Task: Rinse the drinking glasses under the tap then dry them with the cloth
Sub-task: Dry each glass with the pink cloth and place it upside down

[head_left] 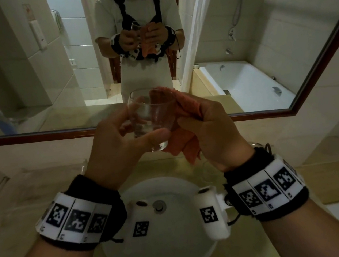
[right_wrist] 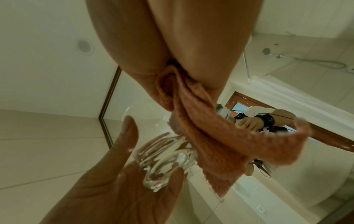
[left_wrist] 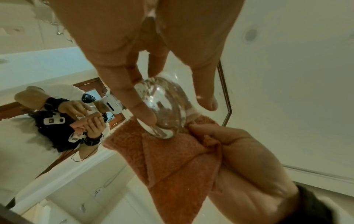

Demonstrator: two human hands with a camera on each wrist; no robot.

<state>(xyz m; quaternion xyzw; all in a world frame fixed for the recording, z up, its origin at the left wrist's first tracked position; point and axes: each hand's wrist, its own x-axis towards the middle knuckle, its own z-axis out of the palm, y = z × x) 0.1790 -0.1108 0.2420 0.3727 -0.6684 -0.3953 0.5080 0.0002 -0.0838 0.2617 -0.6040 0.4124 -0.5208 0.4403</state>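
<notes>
1 glass [head_left: 151, 118] sits in my left hand [head_left: 120, 145], held up in front of the mirror [head_left: 282, 32] above the sink [head_left: 161, 251], thumb low near the thick base and fingers [left_wrist: 141, 109] curled round the far wall. My right hand [head_left: 211, 132] has its fingers bunched on the cloth [head_left: 191, 145], which presses against the glass's side. Thin, rigid and probably wet, it will likely be slick and breakable, so I judge the heavy base the safest hold, squeezing lightly while the soft cloth works the wall.
</notes>
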